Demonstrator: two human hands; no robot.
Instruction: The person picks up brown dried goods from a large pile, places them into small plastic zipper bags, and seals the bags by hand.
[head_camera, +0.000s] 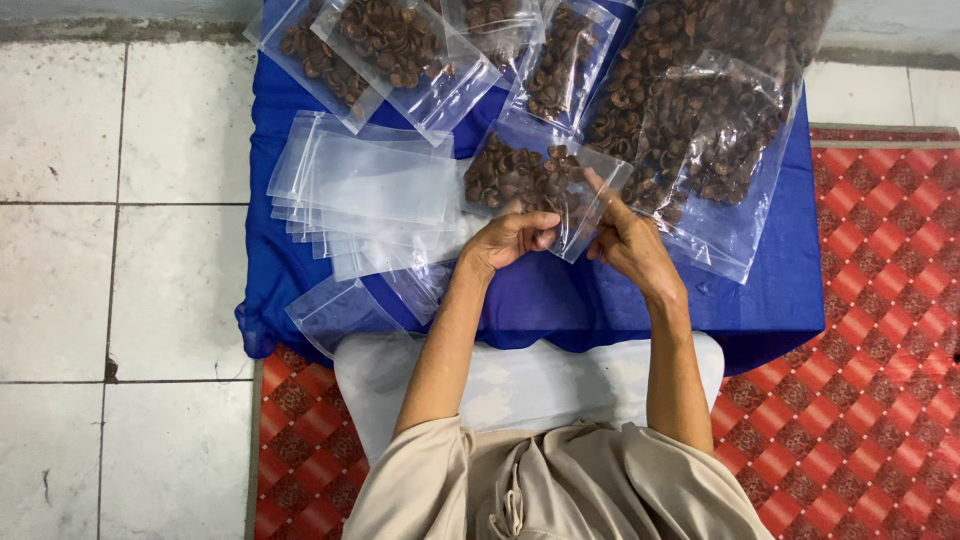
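On the blue cloth-covered surface (540, 300), head view: one small clear plastic zip bag (540, 180) part-filled with brown shell-like pieces, lying near the middle, its open end toward the near edge. Left hand (512, 238): fingers curled, pinching the bag's near edge. Right hand (628, 240): fingers pinching the same bag's edge just beside the left hand, forefinger raised along the plastic.

Stack of empty clear plastic zip bags (370, 195): fanned out, toward the left edge, just beside the held bag. One more empty bag (335, 312) overhangs the near left corner.

Filled small bags of brown pieces (390, 50): several, overlapping, along the far edge. Large clear bag of the same brown pieces (715, 130): far right corner, lying open toward the hands.

Red patterned mat (860, 380): under and right of the cloth. White floor tiles (110, 250): left.
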